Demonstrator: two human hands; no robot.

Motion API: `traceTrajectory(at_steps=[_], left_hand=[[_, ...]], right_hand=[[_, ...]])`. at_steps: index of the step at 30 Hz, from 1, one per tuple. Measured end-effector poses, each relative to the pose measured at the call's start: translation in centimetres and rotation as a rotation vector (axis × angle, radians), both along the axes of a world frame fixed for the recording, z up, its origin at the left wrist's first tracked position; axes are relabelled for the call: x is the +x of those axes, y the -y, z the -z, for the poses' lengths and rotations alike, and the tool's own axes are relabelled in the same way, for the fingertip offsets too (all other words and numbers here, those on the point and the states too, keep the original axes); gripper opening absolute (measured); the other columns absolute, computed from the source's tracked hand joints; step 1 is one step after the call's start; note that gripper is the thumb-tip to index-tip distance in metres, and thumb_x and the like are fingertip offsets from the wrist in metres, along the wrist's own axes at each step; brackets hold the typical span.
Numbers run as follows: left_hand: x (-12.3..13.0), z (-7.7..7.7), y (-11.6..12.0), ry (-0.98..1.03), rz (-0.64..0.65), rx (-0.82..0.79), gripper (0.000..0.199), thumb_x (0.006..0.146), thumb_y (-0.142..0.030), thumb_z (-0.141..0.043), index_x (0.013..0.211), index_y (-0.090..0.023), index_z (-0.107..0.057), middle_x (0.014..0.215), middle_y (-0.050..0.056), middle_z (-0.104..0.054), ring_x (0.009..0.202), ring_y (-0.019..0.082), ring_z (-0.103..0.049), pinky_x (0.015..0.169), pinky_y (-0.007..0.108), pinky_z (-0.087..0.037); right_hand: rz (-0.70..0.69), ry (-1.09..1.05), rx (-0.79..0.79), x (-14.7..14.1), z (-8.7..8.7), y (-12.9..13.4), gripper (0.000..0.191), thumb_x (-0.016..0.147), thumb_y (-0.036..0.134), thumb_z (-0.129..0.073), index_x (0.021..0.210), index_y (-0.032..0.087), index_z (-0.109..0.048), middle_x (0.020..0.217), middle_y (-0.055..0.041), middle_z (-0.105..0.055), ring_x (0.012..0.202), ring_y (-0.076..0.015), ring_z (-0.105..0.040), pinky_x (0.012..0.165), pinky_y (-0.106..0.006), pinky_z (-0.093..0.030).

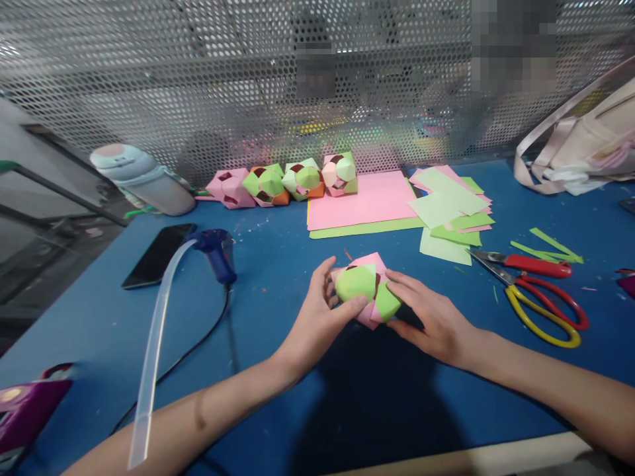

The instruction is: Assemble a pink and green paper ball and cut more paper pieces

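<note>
A folded paper ball (356,282) in green and pink is held between both hands above the blue table (268,403). My left hand (325,307) grips its left side, thumb across the front and fingers behind. My right hand (429,317) is closed on its right side, with fingers at the upper and lower edges. Dark gaps show between the ball's paper panels. Behind it, a pink paper ball (231,189) and several multicoloured ones stand in a row against the perforated metal screen.
A blue glue gun (217,254) with a long clear stick lies left, beside a black phone (157,256) and a bottle (143,178). Pink sheets (360,198) and paper scraps (444,198) lie at the back. Scissors (543,311) and red-handled pliers (538,266) lie right.
</note>
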State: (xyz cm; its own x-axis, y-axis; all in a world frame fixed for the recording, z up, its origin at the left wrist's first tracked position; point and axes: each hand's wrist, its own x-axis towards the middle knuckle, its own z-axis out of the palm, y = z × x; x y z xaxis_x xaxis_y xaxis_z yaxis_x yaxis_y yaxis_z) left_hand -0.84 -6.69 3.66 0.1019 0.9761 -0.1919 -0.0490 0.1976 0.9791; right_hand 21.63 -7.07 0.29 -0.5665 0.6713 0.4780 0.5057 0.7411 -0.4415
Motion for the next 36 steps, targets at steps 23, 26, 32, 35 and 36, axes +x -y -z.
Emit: traceTrajectory(at_steps=[23, 26, 32, 35, 36], left_hand=[[-3.1, 1.6, -2.4, 0.032, 0.312, 0.288, 0.085, 0.07, -0.017, -0.081, 0.14, -0.035, -0.037, 0.154, 0.008, -0.036, 0.143, 0.029, -0.033, 0.116, 0.043, -0.033], [-3.1, 1.5, -2.4, 0.02, 0.336, 0.296, 0.085, 0.069, -0.015, -0.081, 0.139, -0.035, -0.038, 0.156, 0.007, -0.033, 0.144, 0.03, -0.031, 0.116, 0.043, -0.033], [-3.2, 1.0, -2.3, 0.019, 0.41, 0.289, 0.087, 0.068, -0.017, -0.081, 0.142, -0.032, -0.039, 0.153, 0.009, -0.036, 0.141, 0.032, -0.036, 0.114, 0.045, -0.036], [-3.3, 0.9, -2.2, 0.041, 0.422, 0.309, 0.083, 0.069, -0.016, -0.08, 0.141, -0.033, -0.04, 0.149, 0.009, -0.042, 0.139, 0.031, -0.039, 0.112, 0.043, -0.04], [-3.2, 0.9, -2.1, 0.039, 0.425, 0.316, 0.083, 0.069, -0.016, -0.08, 0.14, -0.033, -0.04, 0.147, 0.009, -0.043, 0.138, 0.031, -0.041, 0.112, 0.043, -0.04]], right_hand=[[-0.118, 0.014, -0.378, 1.0, -1.2, -3.7, 0.122, 0.066, 0.059, -0.08, 0.156, 0.029, -0.004, 0.164, -0.0136, -0.009, 0.149, -0.0338, -0.015, 0.117, -0.055, -0.029], [-0.11, -0.035, -0.377, 0.1, -1.2, -3.5, 0.123, 0.064, 0.055, -0.083, 0.156, 0.028, -0.006, 0.162, -0.0152, -0.017, 0.147, -0.0345, -0.022, 0.116, -0.055, -0.031], [-0.118, -0.121, -0.333, 0.2, -1.2, -2.5, 0.112, 0.069, 0.04, -0.083, 0.155, 0.025, -0.012, 0.157, -0.0162, -0.03, 0.144, -0.0331, -0.031, 0.115, -0.053, -0.034], [-0.138, -0.171, -0.375, 0.8, -0.9, -2.4, 0.11, 0.071, 0.039, -0.082, 0.155, 0.03, -0.011, 0.158, -0.0135, -0.028, 0.144, -0.0321, -0.031, 0.115, -0.052, -0.033], [-0.136, -0.191, -0.4, 1.0, -0.8, -2.4, 0.109, 0.072, 0.039, -0.081, 0.155, 0.032, -0.01, 0.159, -0.0124, -0.027, 0.144, -0.0317, -0.031, 0.115, -0.052, -0.034]])
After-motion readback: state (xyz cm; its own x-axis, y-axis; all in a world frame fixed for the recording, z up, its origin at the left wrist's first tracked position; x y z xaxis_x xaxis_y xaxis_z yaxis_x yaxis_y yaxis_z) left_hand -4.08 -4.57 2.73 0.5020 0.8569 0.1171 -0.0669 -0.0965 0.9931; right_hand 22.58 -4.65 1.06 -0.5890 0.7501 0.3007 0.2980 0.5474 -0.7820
